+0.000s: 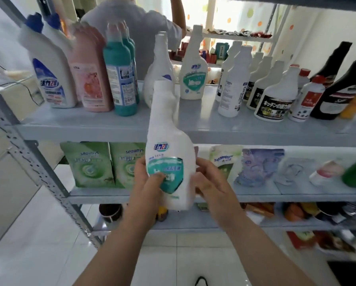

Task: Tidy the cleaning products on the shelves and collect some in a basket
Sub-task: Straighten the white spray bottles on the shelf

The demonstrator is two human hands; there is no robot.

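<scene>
White spray-refill bottle [169,141], teal label, tilted, held in the air before the shelves | left hand [146,179] grips its lower left, thumb on label; right hand [210,182] curls round its right side | risk: its neck may topple the plain white bottle [159,69] on the crowded upper shelf [111,125]

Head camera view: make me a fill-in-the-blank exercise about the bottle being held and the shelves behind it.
1. The left hand and right hand grip a white bottle; the left thumb lies on its teal ____.
2. The two leftmost bottles on the upper shelf have ____ caps.
3. The seaways pouches at lower left are ____.
4. The black bottles stand at the shelf's ____ end.
Missing words: label, blue, green, right.
</scene>
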